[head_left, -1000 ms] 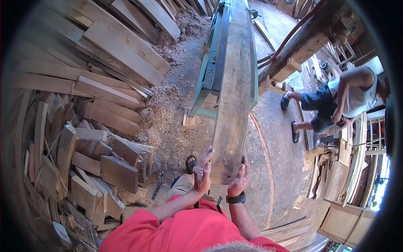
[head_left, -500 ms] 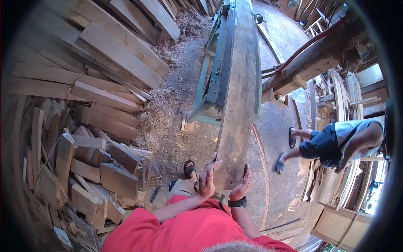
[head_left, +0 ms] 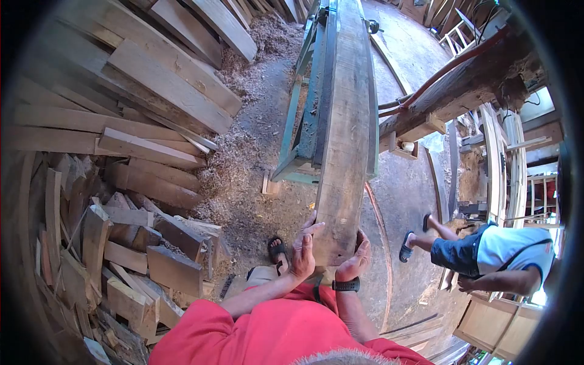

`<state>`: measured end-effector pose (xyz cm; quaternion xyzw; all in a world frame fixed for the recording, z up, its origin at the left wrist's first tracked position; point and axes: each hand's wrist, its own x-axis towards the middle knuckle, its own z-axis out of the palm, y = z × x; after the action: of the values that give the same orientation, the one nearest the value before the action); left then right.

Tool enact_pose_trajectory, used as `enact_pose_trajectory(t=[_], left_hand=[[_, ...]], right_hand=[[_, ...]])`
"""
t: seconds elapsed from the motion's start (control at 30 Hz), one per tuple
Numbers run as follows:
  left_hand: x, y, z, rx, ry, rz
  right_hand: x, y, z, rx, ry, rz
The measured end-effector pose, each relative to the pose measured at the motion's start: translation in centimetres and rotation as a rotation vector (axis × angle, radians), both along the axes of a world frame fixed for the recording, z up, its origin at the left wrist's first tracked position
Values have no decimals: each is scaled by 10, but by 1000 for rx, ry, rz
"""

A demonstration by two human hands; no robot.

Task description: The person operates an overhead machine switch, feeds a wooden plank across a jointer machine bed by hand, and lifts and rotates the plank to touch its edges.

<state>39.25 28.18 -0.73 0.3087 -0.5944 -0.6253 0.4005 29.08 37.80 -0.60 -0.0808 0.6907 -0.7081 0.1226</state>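
Note:
A long wooden plank (head_left: 347, 140) runs away from my body, and a green machine bench (head_left: 299, 159) supports its far part. Its near end overhangs the bench towards my waist. My left hand (head_left: 303, 250) holds the left edge of that end, thumb raised and fingers along the side. On the opposite edge my right hand (head_left: 354, 263), with a dark watch (head_left: 347, 285) on the wrist, grips the same end. The fingertips under the plank are hidden.
Stacked boards (head_left: 164, 91) and wood offcuts (head_left: 173, 267) fill the left side. Shavings (head_left: 228, 176) cover the floor beside the bench. A heavy beam (head_left: 468, 76) juts in from the right. Another person (head_left: 486, 252) walks at right, near a red hose (head_left: 382, 237).
My hands and the plank's near end have shifted slightly, with both hands still at its edges. The other person at right has stepped towards my side of the room.

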Motion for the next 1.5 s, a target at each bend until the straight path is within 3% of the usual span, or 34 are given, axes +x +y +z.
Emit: enact_pose_trajectory(t=[0.2, 0.4, 0.5, 0.67, 0.8, 0.87, 1.0, 1.5], left_hand=[[-19, -25, 0, -65, -49, 6], [-42, -45, -18, 45, -17, -7], [-53, -54, -30, -60, -84, 41], [-75, -69, -43, 37, -29, 55], [-90, -88, -31, 33, -195, 51], [-104, -100, -25, -142, -150, 115], [-119, -117, -16, -59, -149, 70], [-171, -175, -22, -114, -115, 154]], right_hand=[[-21, -22, -13, 13, 105, -39], [-42, -49, -17, 5, 103, -65], [-52, -59, -19, 32, 128, -71], [-72, -81, -24, -22, 96, -102], [-89, -97, -31, 5, 89, -108], [-97, -106, -30, 4, 89, -109], [-113, -125, -27, -6, 121, -90], [-162, -193, -28, 4, 168, -169]])
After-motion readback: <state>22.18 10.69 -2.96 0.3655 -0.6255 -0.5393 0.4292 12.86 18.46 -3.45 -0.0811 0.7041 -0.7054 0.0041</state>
